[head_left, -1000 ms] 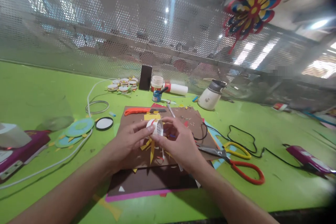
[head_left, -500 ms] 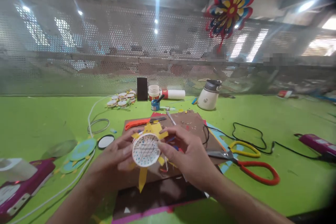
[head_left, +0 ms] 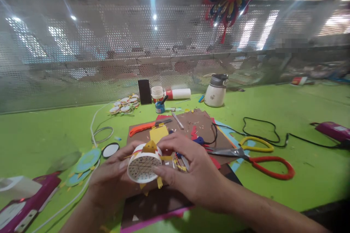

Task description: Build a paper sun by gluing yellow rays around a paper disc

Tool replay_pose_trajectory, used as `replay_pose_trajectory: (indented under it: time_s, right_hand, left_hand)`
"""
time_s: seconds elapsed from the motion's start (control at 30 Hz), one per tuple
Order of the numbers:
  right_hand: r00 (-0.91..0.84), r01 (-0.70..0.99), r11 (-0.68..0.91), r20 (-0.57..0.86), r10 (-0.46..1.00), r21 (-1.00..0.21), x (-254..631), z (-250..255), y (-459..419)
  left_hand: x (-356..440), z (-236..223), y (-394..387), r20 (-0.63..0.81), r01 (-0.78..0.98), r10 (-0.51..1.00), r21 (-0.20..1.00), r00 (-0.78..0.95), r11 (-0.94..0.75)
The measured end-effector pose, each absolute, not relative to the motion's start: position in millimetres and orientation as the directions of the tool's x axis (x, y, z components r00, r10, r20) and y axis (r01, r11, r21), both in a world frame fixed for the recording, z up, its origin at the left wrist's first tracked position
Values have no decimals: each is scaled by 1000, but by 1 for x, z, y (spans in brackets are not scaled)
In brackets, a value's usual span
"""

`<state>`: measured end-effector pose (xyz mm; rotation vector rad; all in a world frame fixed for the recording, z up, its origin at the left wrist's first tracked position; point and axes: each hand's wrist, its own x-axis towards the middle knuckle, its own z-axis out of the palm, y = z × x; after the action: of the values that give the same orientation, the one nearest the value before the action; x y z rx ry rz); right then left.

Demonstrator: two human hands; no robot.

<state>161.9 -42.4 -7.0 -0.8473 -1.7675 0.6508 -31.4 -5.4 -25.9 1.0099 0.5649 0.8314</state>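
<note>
Between both hands is a small craft turtle, made of a white cup bottom with dots and drawn lines, with yellow paper limbs and head around it. My left hand grips its left side, the fingertips partly hidden behind it. My right hand pinches the right rim, thumb in front. Under the hands lies a brown board strewn with paper scraps. An orange cutter knife and a yellow paper piece rest on it. Near my right hand is a blue tool with a black cord.
Scissors with yellow and red handles lie to the right. Purple power strips stand at both sides. Behind are a phone, a blue jar, a white jug and several finished turtles. Green discs lie left.
The turtle has been tilted, so its side wall and red band now show and the yellow head points toward me. Both hands still hold it. The view has shifted slightly.
</note>
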Motion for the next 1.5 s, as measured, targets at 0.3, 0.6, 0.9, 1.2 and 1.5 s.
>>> replay_pose_trajectory:
  time_s: [0.3,0.6,0.9,1.2,1.5]
  right_hand:
    - [-204,283,617,582,787,-734,162,-10,-39]
    - [-203,456,713,717,667,-534,169,-11,-34]
    - [-266,468,620,569,778,-629,172,-18,-21]
    - [-262,109,262,227,938,-959,175,-21,-9]
    - [-141,-66,169,177,974,-983,179,-33,4]
  left_hand:
    - [-28,-43,-1,40,-499,840,820,541,282]
    - [-21,-31,5,-11,-398,869,886,495,238]
    - [-17,-31,3,-198,-274,811,875,550,400]
    - [-23,-22,0,-279,-328,791,798,544,506]
    - [-17,-18,-4,7,-244,896,963,443,113]
